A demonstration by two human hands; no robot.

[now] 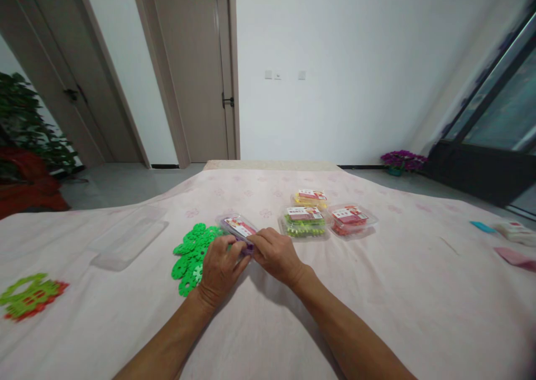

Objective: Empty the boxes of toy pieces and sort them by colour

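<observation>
1. Curling narrowly, the left hand (220,265) is gripping a clear rectangular plastic box (239,226) with purple contents.
2. The right hand (277,253) is pinching its near edge.
3. The box is being held beside round green plastic pieces (190,249).

Soft light casts faint shadows beneath the hands (220,267) (277,255); edges look stretched.

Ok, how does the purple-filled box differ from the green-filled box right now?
The purple-filled box is held by the left hand and right hand; the green-filled box is not held. The purple-filled box lies slantwise to the view, while the green-filled box sits nearly square to it. Both are clear plastic with a printed label on top.
</observation>
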